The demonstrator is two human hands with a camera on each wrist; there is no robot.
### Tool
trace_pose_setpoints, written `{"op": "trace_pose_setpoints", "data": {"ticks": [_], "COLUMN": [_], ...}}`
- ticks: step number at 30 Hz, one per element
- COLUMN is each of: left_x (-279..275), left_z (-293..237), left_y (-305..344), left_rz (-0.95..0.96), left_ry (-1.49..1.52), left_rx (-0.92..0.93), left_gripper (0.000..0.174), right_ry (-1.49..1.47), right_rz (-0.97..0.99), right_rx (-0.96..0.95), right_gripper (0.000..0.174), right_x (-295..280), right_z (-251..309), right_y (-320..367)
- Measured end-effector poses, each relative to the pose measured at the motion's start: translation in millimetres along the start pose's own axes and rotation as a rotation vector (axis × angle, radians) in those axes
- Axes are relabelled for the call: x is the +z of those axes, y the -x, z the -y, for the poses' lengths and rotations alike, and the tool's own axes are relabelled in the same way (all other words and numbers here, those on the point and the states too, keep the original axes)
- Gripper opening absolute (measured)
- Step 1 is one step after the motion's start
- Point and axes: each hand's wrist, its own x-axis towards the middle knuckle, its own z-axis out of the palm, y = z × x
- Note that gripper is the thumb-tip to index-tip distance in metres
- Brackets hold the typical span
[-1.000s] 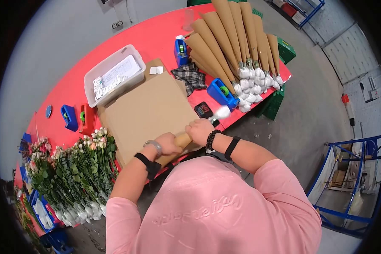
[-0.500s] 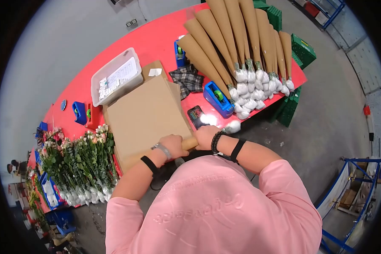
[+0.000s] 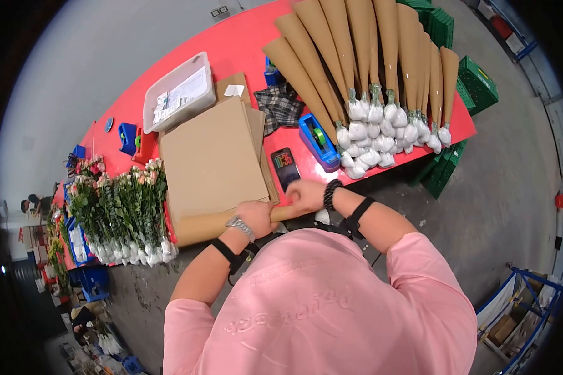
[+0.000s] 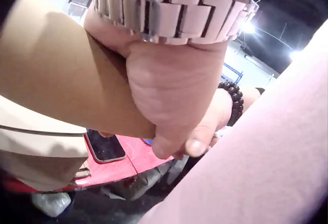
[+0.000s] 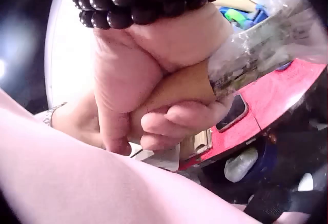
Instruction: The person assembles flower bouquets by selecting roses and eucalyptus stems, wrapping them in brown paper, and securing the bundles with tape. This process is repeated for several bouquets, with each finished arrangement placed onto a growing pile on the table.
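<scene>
A brown paper cone (image 3: 197,229) lies crosswise in front of the person, its wide end to the left. My left hand (image 3: 255,216), with a metal watch above it, grips the cone near its middle. Further right, my right hand (image 3: 306,197) curls its fingers round the narrow end. In the right wrist view, stems in clear plastic (image 5: 251,54) stick out of the paper beyond that hand. Their white wrapped end (image 3: 322,216) shows just below the right forearm in the head view. Whatever the cone holds at its wide end is hidden.
Stacked cardboard sheets (image 3: 216,156) lie behind the cone on the red table (image 3: 231,37). A phone (image 3: 285,167) and a blue tape dispenser (image 3: 319,142) lie to the right, near several finished cones (image 3: 356,50). At left are bunched roses (image 3: 128,206); behind, a white bin (image 3: 149,115).
The cone has swung more level, its white stem end dropping toward the person's body. The right hand has shifted its hold at the narrow end. The head view has turned slightly.
</scene>
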Motion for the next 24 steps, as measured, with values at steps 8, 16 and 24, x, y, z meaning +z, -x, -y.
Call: {"op": "trace_pose_setpoints", "data": {"ticks": [8, 16, 24], "left_x": [4, 12, -6], "left_z": [15, 13, 14], "left_y": [67, 78, 61], "left_rz": [-0.128, -0.28, -0.286], "left_ry": [0.219, 0.347, 0.668], "left_rx": [-0.278, -0.357, -0.324], "left_gripper": [0.049, 0.048, 0.048], "right_ry": [0.341, 0.077, -1.136], "right_rz": [-0.706, -0.899, -0.539], "right_rx": [0.616, 0.491, 0.884], "right_gripper": [0.029, 0.031, 0.018], "right_x": [-70, -66, -25], "right_z": [-55, -76, -123], "right_y": [-15, 7, 32]}}
